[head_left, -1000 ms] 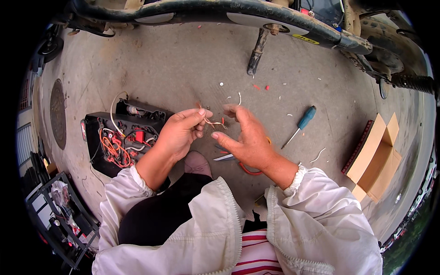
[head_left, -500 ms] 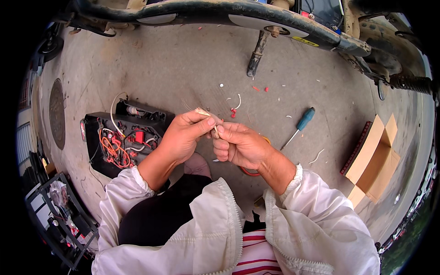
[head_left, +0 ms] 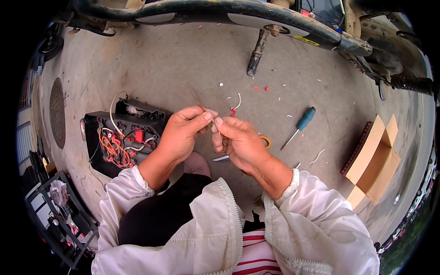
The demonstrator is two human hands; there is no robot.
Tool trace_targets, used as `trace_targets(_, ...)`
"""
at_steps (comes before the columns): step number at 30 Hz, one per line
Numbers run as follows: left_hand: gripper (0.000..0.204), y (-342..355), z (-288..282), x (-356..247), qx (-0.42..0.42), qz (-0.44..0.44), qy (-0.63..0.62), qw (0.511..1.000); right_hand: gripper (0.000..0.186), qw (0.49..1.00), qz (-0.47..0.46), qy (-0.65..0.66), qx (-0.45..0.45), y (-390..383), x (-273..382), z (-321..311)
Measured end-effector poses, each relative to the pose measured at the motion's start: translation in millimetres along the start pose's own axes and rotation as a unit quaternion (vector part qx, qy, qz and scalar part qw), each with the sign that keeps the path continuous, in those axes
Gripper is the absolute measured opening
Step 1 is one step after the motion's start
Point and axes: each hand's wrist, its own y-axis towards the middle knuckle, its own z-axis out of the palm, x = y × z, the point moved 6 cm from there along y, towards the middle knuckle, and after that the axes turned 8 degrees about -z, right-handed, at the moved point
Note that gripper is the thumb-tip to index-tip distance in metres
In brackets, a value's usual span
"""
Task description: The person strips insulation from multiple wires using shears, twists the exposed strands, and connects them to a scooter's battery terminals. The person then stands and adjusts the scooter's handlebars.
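Your left hand (head_left: pixel 178 134) and right hand (head_left: pixel 246 144) pinch the thin wire (head_left: pixel 200 107), long axis diagonal, loose end pointing forward-left.

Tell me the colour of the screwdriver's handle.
The screwdriver's handle is teal, best seen in the head view.

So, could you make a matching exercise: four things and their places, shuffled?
1. Teal-handled metal screwdriver
2. Open brown cardboard box
3. Open, boxy black case
4. Thin coppery wire strands

A. Held in the left hand
B. Farthest right of the four
C. Left of both hands
D. Between the right hand and the box

Pairs: 1-D, 2-B, 3-C, 4-A
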Motion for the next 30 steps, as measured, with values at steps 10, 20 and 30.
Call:
trace_targets(10,0.011,1,-7,7,-0.006,-0.015,0.055,0.998,0.020,0.934,-0.101,-0.343,-0.012,-1,16,-4)
trace_targets(20,0.011,-5,9,2,0.108,-0.053,-0.095,0.988,0.018,0.992,0.035,-0.022,0.119,-4,-5,-1)
trace_targets(30,0.011,2,-4,4,-0.002,0.015,0.022,1.000,0.018,0.961,-0.105,-0.255,-0.011,-3,4,-9)
